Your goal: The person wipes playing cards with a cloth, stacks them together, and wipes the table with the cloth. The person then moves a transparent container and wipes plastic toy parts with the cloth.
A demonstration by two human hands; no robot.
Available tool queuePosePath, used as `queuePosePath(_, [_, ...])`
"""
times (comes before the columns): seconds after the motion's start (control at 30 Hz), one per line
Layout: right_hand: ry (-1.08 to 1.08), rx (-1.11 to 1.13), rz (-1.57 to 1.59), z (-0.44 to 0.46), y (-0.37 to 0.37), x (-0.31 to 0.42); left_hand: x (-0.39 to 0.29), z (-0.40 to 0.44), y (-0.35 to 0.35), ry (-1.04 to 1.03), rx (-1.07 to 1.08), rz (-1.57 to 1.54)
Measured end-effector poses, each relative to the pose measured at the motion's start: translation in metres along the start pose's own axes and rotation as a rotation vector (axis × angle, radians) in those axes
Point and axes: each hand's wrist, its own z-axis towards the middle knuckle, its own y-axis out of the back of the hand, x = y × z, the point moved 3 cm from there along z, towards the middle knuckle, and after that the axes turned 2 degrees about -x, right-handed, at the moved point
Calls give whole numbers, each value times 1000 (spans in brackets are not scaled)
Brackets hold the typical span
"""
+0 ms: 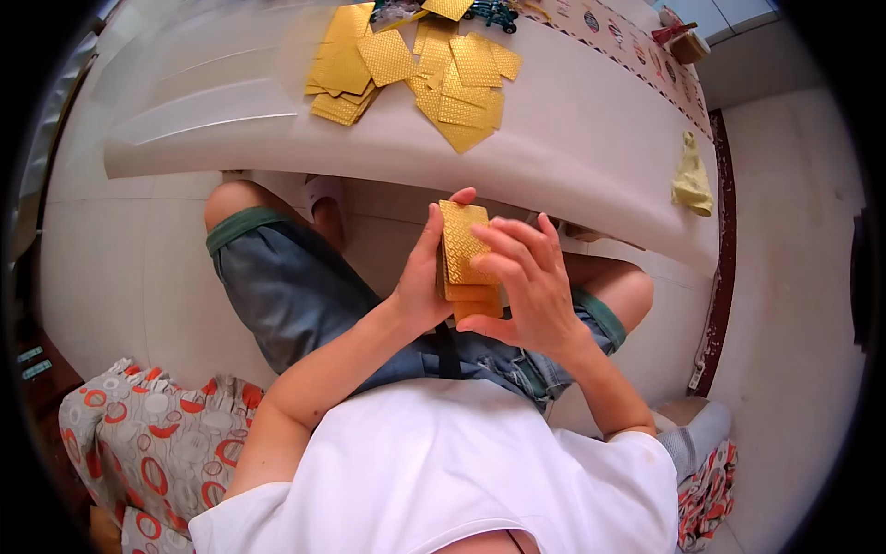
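Below the table's front edge, my left hand [426, 277] is closed around a stack of gold playing cards [466, 242] with a textured pattern on their backs. Its thumb lies along the stack's left side, and fingertips show past the top. A few cards stick out at the lower end of the stack. My right hand [531, 286] is at the stack's right side, its fingers apart and slightly blurred over the top card. The right thumb is near the protruding cards' lower edge; whether it presses on them is hard to tell.
More gold cards [461, 92] lie scattered and overlapping on the white-covered table [591, 120]. A clear plastic sheet [212, 83] covers the left part. A dark toy vehicle [494, 14] stands at the back, and a yellowish cloth [692, 180] lies near the right edge.
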Motion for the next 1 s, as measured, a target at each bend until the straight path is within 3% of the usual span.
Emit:
queuePosePath(0.27, [147,95,-25,17,-17,6,-17,-15,7,-80,-159,-10])
queuePosePath(0.43, [151,218,58,37,-15,19,-26,-19,21,-92,-88,-105])
queuePosePath(0.57, [222,135,-120,43,-33,6,-40,-22,15,-121,-108,-38])
queuePosePath(0.63, [160,168,20,68,-23,0,-42,-22,15,-119,-168,43])
queuePosePath(0.7, [92,204,195,97,-12,-15,-50,-17,15,-150,-128,-72])
queuePosePath(0.77, [-56,-8,72,126,-21,-75,-57,-15,27,-135,-6,-184])
queuePosePath(0.83, [8,-135,-286,149,-42,-138,-58,-18,30,-97,-44,-218])
queuePosePath(1.0, [32,82,-276,135,-44,-115,-61,-26,28,-80,-90,-247])
